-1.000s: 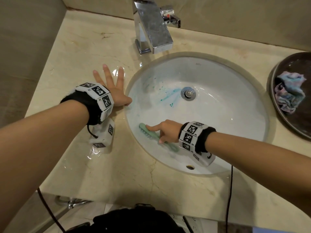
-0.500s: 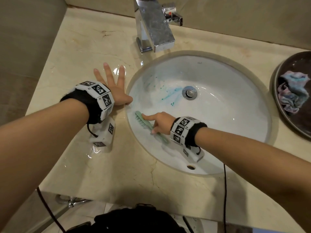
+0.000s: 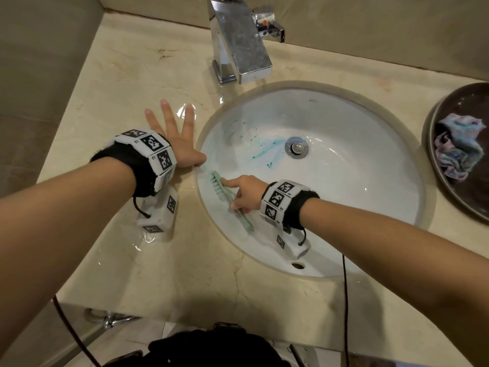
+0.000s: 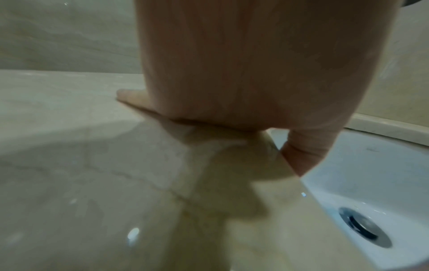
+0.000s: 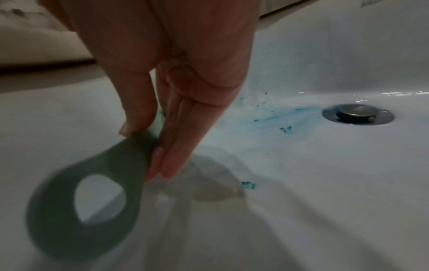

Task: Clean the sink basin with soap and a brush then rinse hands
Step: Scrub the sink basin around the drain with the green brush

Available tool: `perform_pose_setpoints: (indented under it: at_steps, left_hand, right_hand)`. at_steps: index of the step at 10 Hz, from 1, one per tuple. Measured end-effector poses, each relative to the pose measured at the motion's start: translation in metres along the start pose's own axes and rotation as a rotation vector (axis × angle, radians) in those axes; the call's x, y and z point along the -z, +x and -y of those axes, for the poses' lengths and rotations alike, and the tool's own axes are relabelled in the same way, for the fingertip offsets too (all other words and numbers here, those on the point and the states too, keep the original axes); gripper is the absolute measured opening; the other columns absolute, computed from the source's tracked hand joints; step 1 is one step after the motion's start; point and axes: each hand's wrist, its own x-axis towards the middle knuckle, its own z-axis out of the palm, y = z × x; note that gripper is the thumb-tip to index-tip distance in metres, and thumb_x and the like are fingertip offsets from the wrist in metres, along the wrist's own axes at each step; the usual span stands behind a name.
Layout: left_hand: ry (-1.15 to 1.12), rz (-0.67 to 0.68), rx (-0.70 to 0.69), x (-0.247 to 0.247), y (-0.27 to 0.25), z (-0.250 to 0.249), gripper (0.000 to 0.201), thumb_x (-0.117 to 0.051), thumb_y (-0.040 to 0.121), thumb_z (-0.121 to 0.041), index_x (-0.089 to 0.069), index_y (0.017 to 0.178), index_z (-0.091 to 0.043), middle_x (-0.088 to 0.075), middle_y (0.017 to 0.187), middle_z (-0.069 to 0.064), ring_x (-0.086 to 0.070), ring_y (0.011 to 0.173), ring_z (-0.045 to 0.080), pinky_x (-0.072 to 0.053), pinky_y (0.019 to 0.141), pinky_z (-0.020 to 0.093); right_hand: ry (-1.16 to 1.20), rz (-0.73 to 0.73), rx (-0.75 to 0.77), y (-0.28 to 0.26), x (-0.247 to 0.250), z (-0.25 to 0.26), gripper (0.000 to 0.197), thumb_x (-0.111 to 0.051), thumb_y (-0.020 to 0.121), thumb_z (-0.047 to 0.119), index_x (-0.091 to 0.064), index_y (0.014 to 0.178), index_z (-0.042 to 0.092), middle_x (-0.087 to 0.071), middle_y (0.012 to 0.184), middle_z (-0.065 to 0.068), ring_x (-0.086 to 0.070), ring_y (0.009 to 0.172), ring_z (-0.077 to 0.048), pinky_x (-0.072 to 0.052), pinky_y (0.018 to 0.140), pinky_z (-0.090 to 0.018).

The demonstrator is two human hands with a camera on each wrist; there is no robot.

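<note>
The right hand (image 3: 244, 193) pinches one pale green brush (image 3: 225, 192) between thumb and curled fingers (image 5: 171, 146), the index finger laid straight along its back. The bristles press on the left inner wall of the one white sink basin (image 3: 370, 186), close under the rim. The wrist view shows the loop at the end of the brush handle (image 5: 76, 199) behind the fingertips. Blue-green soap streaks (image 3: 264, 152) and a few specks lie between the brush and the single metal drain (image 3: 297, 147).

The left hand (image 3: 180, 144) lies flat on the wet marble counter (image 3: 127, 83), fingers spread and straight, holding nothing; its thumb (image 4: 308, 152) touches the basin edge.

One chrome faucet (image 3: 240, 43) stands behind the basin. To the right, one dark plate (image 3: 439, 197) holds one crumpled multicoloured cloth (image 3: 457, 147).
</note>
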Motion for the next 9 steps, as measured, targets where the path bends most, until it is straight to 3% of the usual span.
perform_pose_setpoints:
  at_steps: [1,2,3,4,5,7,8,9]
  left_hand:
    - [-0.007,0.004,0.007,0.0,-0.002,-0.001,0.105,-0.057,0.084,-0.045,0.029,0.142,-0.03,0.04,0.145,0.017,0.032,0.13,0.049,0.007,0.11,0.062]
    - [-0.006,0.0,0.001,0.001,-0.003,-0.002,0.105,-0.057,0.084,-0.045,0.029,0.142,-0.03,0.039,0.145,0.016,0.032,0.131,0.049,0.007,0.11,0.061]
    - [-0.006,0.002,0.006,0.001,-0.002,-0.001,0.105,-0.057,0.084,-0.045,0.029,0.142,-0.03,0.039,0.145,0.016,0.032,0.131,0.049,0.007,0.11,0.062]
    - [-0.003,0.015,-0.001,0.002,-0.002,-0.001,0.105,-0.057,0.084,-0.046,0.03,0.142,-0.03,0.041,0.144,0.016,0.033,0.13,0.049,0.006,0.109,0.063]
    - [-0.005,0.031,0.007,0.003,-0.004,-0.002,0.106,-0.056,0.084,-0.046,0.031,0.141,-0.029,0.041,0.143,0.017,0.033,0.13,0.049,0.007,0.109,0.063]
    - [0.0,0.034,0.009,0.004,-0.004,-0.002,0.106,-0.056,0.084,-0.046,0.032,0.141,-0.029,0.042,0.143,0.017,0.034,0.13,0.048,0.006,0.109,0.063]
    - [0.003,0.033,0.008,0.005,-0.004,-0.002,0.106,-0.055,0.085,-0.047,0.033,0.14,-0.028,0.042,0.143,0.017,0.033,0.13,0.049,0.006,0.109,0.063]
    - [-0.002,0.039,0.004,0.004,-0.003,-0.002,0.105,-0.055,0.085,-0.047,0.033,0.14,-0.028,0.043,0.143,0.017,0.034,0.129,0.049,0.006,0.109,0.063]
  right_hand:
    - [0.019,-0.049,-0.013,0.007,0.005,0.006,0.076,-0.069,0.082,0.01,-0.029,0.146,0.015,-0.062,0.12,-0.015,-0.065,0.085,-0.027,-0.054,0.084,-0.039]
    - [0.15,-0.03,0.0,0.004,0.002,0.008,0.076,-0.068,0.083,0.007,-0.028,0.147,0.015,-0.065,0.112,-0.019,-0.063,0.075,-0.025,-0.056,0.08,-0.04]
    - [0.171,0.039,0.024,-0.005,-0.004,0.008,0.076,-0.067,0.084,0.007,-0.027,0.147,0.018,-0.068,0.101,-0.021,-0.065,0.078,-0.028,-0.056,0.081,-0.042]
    - [0.155,0.013,0.012,-0.005,-0.008,0.008,0.077,-0.068,0.083,0.009,-0.027,0.147,0.019,-0.066,0.107,-0.02,-0.067,0.08,-0.032,-0.056,0.081,-0.043]
    - [0.21,-0.078,-0.028,0.006,-0.006,0.01,0.076,-0.069,0.082,0.009,-0.03,0.146,0.017,-0.063,0.115,-0.019,-0.064,0.068,-0.026,-0.057,0.078,-0.041]
    - [0.576,-0.26,-0.078,0.032,0.01,0.019,0.073,-0.063,0.085,0.001,-0.027,0.147,0.015,-0.066,0.105,-0.023,-0.065,0.07,-0.032,-0.057,0.076,-0.045]
    - [0.61,-0.254,-0.077,0.031,0.004,0.021,0.073,-0.062,0.085,-0.001,-0.026,0.147,0.014,-0.066,0.104,-0.023,-0.062,0.065,-0.029,-0.057,0.077,-0.044]
    - [0.56,-0.162,-0.071,0.022,-0.004,0.015,0.073,-0.063,0.085,0.001,-0.026,0.147,0.014,-0.067,0.101,-0.024,-0.065,0.077,-0.034,-0.057,0.079,-0.043]
